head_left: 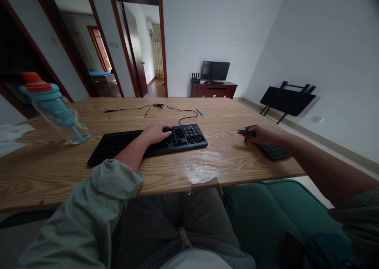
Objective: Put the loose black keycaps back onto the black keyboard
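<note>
A black keyboard [189,136] lies across the middle of the table. My left hand [155,133] rests on its keys, with thumb and forefinger curled close together over a dark spot I cannot make out. Farther right, my right hand [263,134] is closed on a small dark flat tool [246,132] that points left; its exact kind does not show. Beneath that hand sits a second black piece with keys, like a keypad [275,152], partly hidden by the fingers and wrist.
Behind the keyboard its black cable [158,106] lies loosely bundled. A small blue brush [200,113] is right of it. At left stand a clear bottle with a blue and red lid [63,115] and white tissue [13,136]. Torn film [204,168] marks the wooden table's [225,158] front edge.
</note>
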A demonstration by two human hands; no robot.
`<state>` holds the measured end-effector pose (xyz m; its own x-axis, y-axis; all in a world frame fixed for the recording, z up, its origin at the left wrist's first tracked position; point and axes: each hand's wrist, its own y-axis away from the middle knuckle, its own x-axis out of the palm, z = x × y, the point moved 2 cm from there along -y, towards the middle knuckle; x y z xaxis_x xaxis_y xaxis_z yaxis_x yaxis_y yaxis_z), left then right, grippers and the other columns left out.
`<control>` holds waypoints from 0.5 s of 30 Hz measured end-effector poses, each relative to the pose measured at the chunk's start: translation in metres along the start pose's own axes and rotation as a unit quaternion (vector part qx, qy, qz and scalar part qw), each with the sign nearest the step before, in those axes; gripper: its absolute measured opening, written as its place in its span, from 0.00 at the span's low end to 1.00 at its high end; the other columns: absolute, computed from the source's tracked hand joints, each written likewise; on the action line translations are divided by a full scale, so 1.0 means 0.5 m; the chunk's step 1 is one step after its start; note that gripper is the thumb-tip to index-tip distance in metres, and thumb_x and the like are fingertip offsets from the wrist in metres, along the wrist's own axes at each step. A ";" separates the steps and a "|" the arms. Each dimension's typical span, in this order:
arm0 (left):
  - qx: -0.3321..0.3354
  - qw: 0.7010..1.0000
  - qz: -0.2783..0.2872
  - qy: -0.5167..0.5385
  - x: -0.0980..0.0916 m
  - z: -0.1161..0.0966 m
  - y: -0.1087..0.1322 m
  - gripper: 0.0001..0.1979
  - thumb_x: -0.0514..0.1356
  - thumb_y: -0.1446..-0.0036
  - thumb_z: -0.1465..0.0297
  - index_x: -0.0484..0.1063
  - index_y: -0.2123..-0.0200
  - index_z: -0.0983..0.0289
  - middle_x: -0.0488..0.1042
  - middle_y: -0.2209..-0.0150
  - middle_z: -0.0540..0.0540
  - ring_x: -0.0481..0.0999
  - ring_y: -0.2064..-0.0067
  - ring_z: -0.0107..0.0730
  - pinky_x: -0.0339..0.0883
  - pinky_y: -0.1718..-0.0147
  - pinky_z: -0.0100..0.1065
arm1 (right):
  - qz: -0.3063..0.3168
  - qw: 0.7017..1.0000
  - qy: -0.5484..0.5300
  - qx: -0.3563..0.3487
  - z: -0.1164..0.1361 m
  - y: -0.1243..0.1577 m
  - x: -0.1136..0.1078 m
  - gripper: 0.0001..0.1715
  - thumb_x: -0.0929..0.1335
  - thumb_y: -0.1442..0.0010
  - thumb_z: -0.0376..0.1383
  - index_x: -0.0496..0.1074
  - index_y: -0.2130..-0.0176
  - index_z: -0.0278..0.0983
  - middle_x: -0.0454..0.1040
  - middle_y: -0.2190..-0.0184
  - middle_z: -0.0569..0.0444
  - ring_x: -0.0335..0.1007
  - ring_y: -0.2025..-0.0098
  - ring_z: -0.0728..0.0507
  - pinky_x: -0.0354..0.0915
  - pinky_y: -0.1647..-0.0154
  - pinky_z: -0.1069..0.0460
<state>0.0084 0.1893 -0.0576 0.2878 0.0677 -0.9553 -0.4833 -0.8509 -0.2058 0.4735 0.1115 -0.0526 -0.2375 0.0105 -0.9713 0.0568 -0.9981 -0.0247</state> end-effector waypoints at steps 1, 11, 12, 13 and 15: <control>0.000 1.000 0.000 -0.001 0.000 0.000 0.000 0.21 0.57 0.39 0.59 0.79 0.48 0.60 0.80 0.46 0.57 0.77 0.45 0.45 0.68 0.44 0.39 | 0.025 1.000 0.014 -0.002 0.000 0.000 -0.003 0.10 0.75 0.51 0.38 0.81 0.66 0.39 0.80 0.72 0.49 0.71 0.74 0.43 0.60 0.72 0.49; 0.002 1.000 0.003 -0.002 0.004 0.004 -0.003 0.20 0.57 0.39 0.59 0.79 0.48 0.58 0.80 0.46 0.55 0.77 0.44 0.44 0.67 0.43 0.37 | 0.033 0.998 0.046 -0.016 0.003 0.006 -0.016 0.06 0.72 0.45 0.37 0.80 0.65 0.39 0.79 0.71 0.49 0.69 0.74 0.44 0.58 0.71 0.49; 0.002 1.000 0.001 -0.002 0.004 0.005 -0.003 0.20 0.57 0.39 0.59 0.79 0.48 0.58 0.80 0.46 0.56 0.77 0.44 0.44 0.67 0.43 0.38 | 0.030 0.999 0.040 -0.016 0.001 0.006 -0.015 0.07 0.72 0.45 0.37 0.80 0.64 0.39 0.79 0.71 0.50 0.69 0.74 0.44 0.58 0.71 0.49; 0.003 1.000 0.000 -0.002 0.004 0.006 -0.003 0.21 0.57 0.39 0.58 0.79 0.48 0.58 0.80 0.46 0.56 0.77 0.45 0.44 0.67 0.43 0.38 | 0.029 0.999 0.037 -0.013 -0.001 0.005 -0.014 0.09 0.72 0.45 0.38 0.80 0.63 0.39 0.79 0.71 0.50 0.69 0.74 0.44 0.58 0.71 0.49; 0.005 1.000 -0.002 -0.001 0.005 0.007 -0.003 0.21 0.57 0.39 0.58 0.79 0.48 0.59 0.80 0.46 0.57 0.77 0.45 0.45 0.67 0.44 0.39 | 0.027 0.999 0.031 -0.004 -0.004 0.005 -0.017 0.12 0.72 0.45 0.40 0.80 0.60 0.39 0.79 0.72 0.50 0.68 0.74 0.44 0.57 0.72 0.49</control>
<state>0.0070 0.1926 -0.0602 0.2870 0.0718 -0.9552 -0.4905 -0.8455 -0.2110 0.4775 0.1089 -0.0446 -0.1735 -0.0400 -0.9840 0.0766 -0.9967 0.0270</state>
